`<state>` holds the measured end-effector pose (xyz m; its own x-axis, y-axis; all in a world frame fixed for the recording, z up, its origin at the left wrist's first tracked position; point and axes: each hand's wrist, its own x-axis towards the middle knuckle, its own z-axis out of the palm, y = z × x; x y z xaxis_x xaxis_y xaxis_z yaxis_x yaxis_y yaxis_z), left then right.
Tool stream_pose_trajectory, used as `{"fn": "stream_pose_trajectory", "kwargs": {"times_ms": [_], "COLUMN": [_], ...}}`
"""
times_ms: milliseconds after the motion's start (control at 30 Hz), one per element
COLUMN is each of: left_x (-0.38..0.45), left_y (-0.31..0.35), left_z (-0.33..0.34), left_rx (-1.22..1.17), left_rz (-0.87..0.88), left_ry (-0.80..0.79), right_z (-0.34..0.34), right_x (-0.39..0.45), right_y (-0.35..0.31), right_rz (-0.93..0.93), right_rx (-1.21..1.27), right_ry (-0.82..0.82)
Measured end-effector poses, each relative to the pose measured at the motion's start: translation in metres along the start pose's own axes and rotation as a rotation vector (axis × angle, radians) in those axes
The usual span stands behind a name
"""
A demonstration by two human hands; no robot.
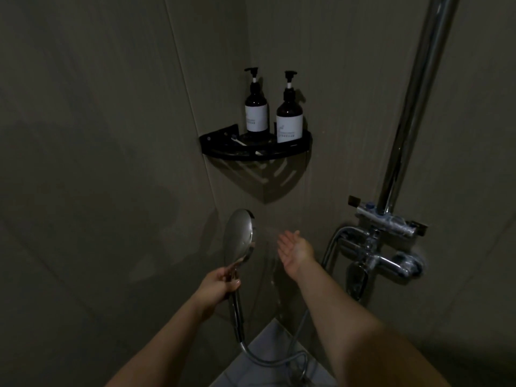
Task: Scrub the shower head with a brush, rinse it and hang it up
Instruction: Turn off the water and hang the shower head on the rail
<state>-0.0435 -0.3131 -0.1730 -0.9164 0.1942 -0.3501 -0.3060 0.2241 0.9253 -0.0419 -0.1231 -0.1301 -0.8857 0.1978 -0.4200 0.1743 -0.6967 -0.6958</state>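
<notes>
Left hand was wrapped round the shower head handle, face aimed sideways at the right hand, held open-palmed just beside it, probably testing the spray.

Open air lies between the shower head, held upright on the left, and the spread right hand, and it runs up the wall corner to the black corner shelf. That shelf, with two pump bottles, closes off the corner above. To the right, the chrome mixer tap and riser pipe jut out. The hose loops low between the forearms.
</notes>
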Motion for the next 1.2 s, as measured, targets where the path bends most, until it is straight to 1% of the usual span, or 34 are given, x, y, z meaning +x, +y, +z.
{"fn": "stream_pose_trajectory", "kwargs": {"times_ms": [133, 300, 400, 600, 667, 800, 833, 967, 1000, 1033, 1067, 1200], "left_x": [0.0, -0.003, -0.004, -0.002, -0.001, 0.002, 0.003, 0.008, 0.009, 0.01, 0.011, 0.017], "left_y": [0.002, 0.006, 0.008, 0.005, 0.005, 0.007, 0.008, 0.01, 0.01, 0.01, 0.01, 0.008], "left_z": [0.003, 0.006, 0.006, 0.005, 0.005, 0.01, 0.013, 0.024, 0.027, 0.031, 0.035, 0.047], "left_rx": [-0.039, -0.007, 0.006, 0.004, -0.005, -0.047, -0.061, -0.111, -0.123, -0.129, -0.134, -0.123], "left_rz": [-0.003, 0.015, 0.024, 0.033, 0.041, 0.057, 0.065, 0.081, 0.078, 0.075, 0.076, 0.085], "left_ry": [-0.024, -0.016, -0.039, -0.048, -0.041, -0.007, 0.013, 0.042, 0.042, 0.042, 0.041, 0.032], "right_z": [0.001, -0.001, -0.001, -0.004, -0.013, -0.051, -0.065, -0.118, -0.13, -0.138, -0.143, -0.141], "right_x": [-0.001, 0.0, 0.002, 0.0, 0.0, -0.006, -0.007, -0.024, -0.024, -0.026, -0.027, -0.033], "right_y": [0.001, -0.001, 0.0, -0.003, -0.004, -0.009, -0.009, -0.003, -0.002, -0.003, -0.006, -0.029], "right_rz": [0.005, -0.002, -0.014, -0.021, -0.015, 0.055, 0.099, 0.395, 0.41, 0.39, 0.362, 0.17], "right_rx": [-0.034, -0.063, -0.076, -0.121, -0.224, -0.568, -0.682, -1.272, -1.379, -1.452, -1.467, -1.43], "right_ry": [-0.011, -0.01, -0.002, -0.038, -0.027, 0.023, 0.015, -0.038, -0.04, -0.033, -0.001, 0.144]}}
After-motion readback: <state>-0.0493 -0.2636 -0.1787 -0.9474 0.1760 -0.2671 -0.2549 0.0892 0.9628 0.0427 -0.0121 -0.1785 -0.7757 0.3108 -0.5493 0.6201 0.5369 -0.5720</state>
